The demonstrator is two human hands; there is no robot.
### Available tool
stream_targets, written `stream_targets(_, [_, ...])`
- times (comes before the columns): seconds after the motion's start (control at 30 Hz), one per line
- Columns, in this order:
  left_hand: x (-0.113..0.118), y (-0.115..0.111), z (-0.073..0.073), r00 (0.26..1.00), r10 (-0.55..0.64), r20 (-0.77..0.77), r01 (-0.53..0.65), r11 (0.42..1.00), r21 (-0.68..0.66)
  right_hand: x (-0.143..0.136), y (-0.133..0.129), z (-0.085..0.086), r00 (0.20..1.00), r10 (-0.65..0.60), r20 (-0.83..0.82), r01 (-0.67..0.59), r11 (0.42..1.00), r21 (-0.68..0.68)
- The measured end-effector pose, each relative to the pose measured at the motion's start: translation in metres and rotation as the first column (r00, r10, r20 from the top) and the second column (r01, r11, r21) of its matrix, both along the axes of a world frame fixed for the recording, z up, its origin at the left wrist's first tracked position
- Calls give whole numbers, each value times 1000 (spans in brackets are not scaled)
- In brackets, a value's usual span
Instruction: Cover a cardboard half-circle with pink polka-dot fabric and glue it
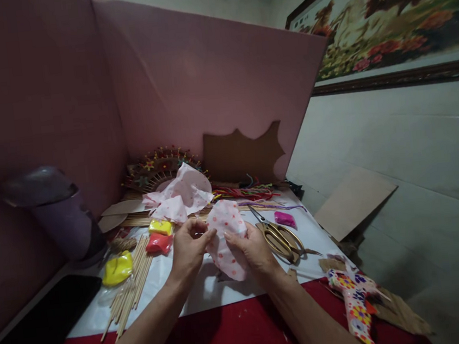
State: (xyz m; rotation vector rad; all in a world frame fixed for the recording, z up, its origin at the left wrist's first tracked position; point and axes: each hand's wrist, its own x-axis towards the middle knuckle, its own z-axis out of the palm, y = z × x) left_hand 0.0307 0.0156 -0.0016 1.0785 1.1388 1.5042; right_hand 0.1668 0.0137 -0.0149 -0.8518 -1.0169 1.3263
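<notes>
Between both hands is an oval piece of pale pink fabric (pixel 225 221) with red dots, held up over the white sheet. My left hand (pixel 192 247) pinches its left edge between thumb and fingers. On the right side, my right hand (pixel 253 246) grips the fabric with the thumb on its front face. Gold-handled scissors (pixel 281 237) lie just right of my right hand, blades pointing back and left. Behind my left hand rests a crumpled, cut piece of the same dotted fabric (pixel 182 193).
Red (pixel 159 244) and yellow clay packets (pixel 117 268), wooden sticks (pixel 137 285) and a dark phone-like slab (pixel 47 306) lie left. A purple bin (pixel 65 225) stands behind them. Coloured cords (pixel 248 192) and brown cardboard (pixel 244 154) are at the back; a patterned figure (pixel 354 301) lies right.
</notes>
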Motion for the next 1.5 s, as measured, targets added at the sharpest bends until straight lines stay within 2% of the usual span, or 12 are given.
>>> stream_targets(0.33, [-3,2,-2,986,27,-162,-37,997,-60,0,-1,-1,998,-33,51,34,999,-8])
stream_targets(0.47, [-5,4,-4,975,32,-222,-40,999,-29,-1,-1,-2,998,-43,56,43,999,-10])
stream_targets(0.67, [-5,9,-10,974,3,-228,10,999,53,0,2,-4,998,-57,29,58,997,-47])
stream_targets(0.93, [-5,13,-14,987,27,-159,-10,995,103,-1,-2,4,995,19,-102,-30,994,-109])
stream_targets(1.1, [-6,11,-14,993,39,-115,-31,997,71,-1,-2,3,994,33,-107,-45,993,-113])
stream_targets(1.23, [-7,9,-8,996,76,-42,-73,996,53,0,0,-1,999,19,-49,-23,995,-94])
stream_targets(1.37, [-8,8,-1,998,41,47,-44,997,60,-1,-2,-5,992,125,8,-124,990,-72])
stream_targets(1.5, [-9,8,1,991,28,132,-31,999,17,-5,-7,-4,973,230,-25,-231,971,-67])
